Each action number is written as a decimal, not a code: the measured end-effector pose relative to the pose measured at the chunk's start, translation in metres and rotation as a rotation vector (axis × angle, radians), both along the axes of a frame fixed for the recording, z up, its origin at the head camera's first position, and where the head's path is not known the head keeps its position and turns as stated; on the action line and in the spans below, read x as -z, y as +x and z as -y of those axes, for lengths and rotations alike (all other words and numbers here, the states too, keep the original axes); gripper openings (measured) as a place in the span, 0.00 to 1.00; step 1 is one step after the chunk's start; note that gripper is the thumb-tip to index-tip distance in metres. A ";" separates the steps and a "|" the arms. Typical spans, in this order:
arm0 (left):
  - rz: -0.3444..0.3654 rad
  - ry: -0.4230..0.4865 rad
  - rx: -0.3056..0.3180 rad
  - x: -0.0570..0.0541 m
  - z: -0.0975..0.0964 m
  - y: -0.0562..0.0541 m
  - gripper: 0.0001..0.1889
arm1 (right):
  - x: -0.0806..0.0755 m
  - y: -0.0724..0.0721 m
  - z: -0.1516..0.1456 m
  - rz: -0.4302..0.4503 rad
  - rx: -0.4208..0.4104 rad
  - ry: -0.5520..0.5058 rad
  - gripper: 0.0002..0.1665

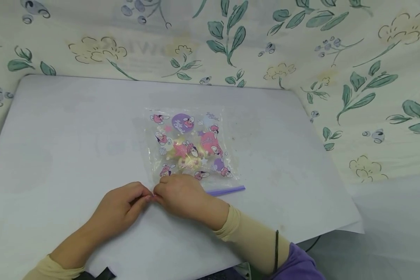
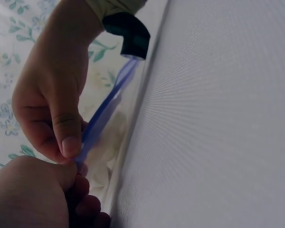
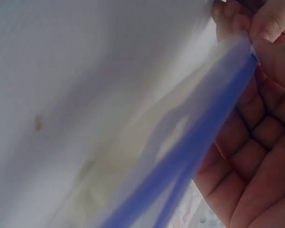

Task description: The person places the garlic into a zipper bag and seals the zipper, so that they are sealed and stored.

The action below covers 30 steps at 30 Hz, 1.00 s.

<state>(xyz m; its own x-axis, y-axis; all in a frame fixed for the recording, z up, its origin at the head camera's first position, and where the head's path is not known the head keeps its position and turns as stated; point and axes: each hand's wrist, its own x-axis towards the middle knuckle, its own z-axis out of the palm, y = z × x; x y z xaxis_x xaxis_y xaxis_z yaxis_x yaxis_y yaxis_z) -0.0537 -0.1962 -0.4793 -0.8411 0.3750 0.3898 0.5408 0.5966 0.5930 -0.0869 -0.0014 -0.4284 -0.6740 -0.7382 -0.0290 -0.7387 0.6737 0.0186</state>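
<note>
A clear plastic zip bag (image 1: 162, 155) with pink and purple cartoon prints lies on the white table, with yellowish contents showing through. Its purple zip strip (image 1: 227, 191) runs along the near edge. At the strip's left end, my left hand (image 1: 120, 206) pinches the corner between thumb and forefinger. Right beside it, my right hand (image 1: 185, 196) pinches the same end, fingertips almost meeting the left ones. The right wrist view shows the purple strip (image 3: 175, 166) stretching away from the right hand's fingers. Between the hands, the exact grip is partly hidden.
White sheeting covers the table (image 1: 73, 136). A floral curtain (image 1: 196, 46) hangs behind and along the right side. Near the front edge, a black strap piece (image 1: 106, 273) sits by the left wrist.
</note>
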 end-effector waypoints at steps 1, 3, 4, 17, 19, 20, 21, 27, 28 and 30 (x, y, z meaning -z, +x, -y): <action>0.000 0.002 0.002 0.000 0.000 0.000 0.12 | -0.001 0.000 -0.001 0.010 0.001 0.010 0.12; -0.001 0.006 0.004 0.000 0.000 0.000 0.12 | -0.002 -0.001 -0.003 0.030 0.005 0.025 0.11; -0.001 0.007 0.002 0.000 0.000 0.000 0.12 | -0.002 -0.001 -0.005 0.037 0.006 0.027 0.11; -0.007 0.042 0.004 0.003 0.005 -0.002 0.13 | 0.001 -0.001 -0.060 0.112 0.030 -0.053 0.07; -0.008 0.043 0.009 0.003 0.006 -0.002 0.12 | 0.003 0.000 -0.071 0.094 0.015 -0.087 0.07; -0.009 0.042 0.011 0.003 0.006 -0.002 0.12 | 0.004 0.001 -0.077 0.082 0.009 -0.101 0.06; -0.008 0.042 0.011 0.003 0.006 -0.002 0.12 | 0.005 0.001 -0.083 0.071 0.001 -0.116 0.05; -0.004 0.058 0.008 0.004 0.009 -0.003 0.13 | 0.011 -0.001 -0.120 0.044 0.008 -0.175 0.03; -0.005 0.060 0.008 0.004 0.009 -0.003 0.13 | 0.012 -0.001 -0.125 0.044 0.007 -0.184 0.03; -0.006 0.060 0.006 0.004 0.010 -0.003 0.13 | 0.014 -0.003 -0.134 0.042 -0.004 -0.199 0.03</action>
<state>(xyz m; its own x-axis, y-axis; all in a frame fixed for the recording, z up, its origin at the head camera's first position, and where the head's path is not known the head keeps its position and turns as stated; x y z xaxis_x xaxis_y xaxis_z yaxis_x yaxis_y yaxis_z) -0.0563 -0.2063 -0.4835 -0.8365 0.3563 0.4164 0.5480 0.5566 0.6244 -0.0896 0.1326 -0.4419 -0.6724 -0.7347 0.0896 -0.7386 0.6582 -0.1461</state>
